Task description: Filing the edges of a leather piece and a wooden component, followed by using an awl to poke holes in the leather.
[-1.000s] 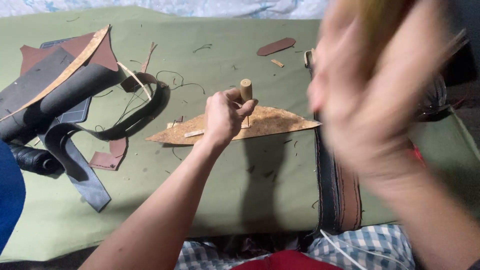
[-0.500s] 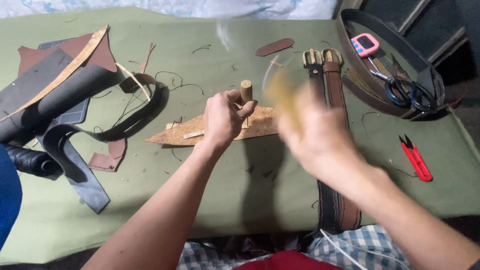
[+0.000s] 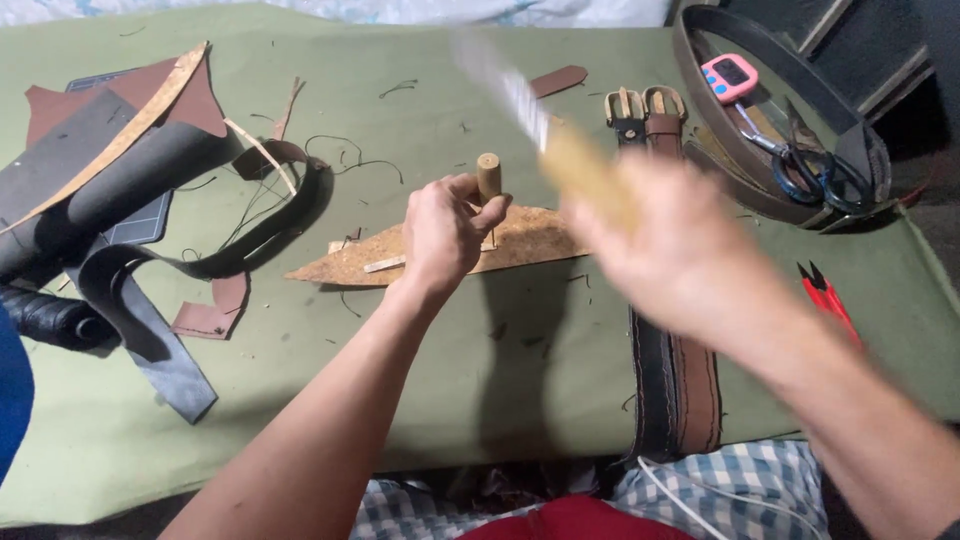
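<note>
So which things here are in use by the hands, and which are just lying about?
In use: left hand holding wooden-handled tool on tan leather piece; right hand swinging blurred mallet.

Lying about: two belts, scissors, red snips, pink timer, black leather strips.

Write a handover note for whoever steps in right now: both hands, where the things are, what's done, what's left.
Left hand: holds a wooden-handled tool upright on the tan leather wedge.
Right hand: mid-swing and blurred, gripping a mallet-like striker beside the tool's top.
Wedge lies flat on the green mat; two belts to the right.
Done: tool placed. Marks on the wedge cannot be made out.
Left: probably more strikes.
</note>
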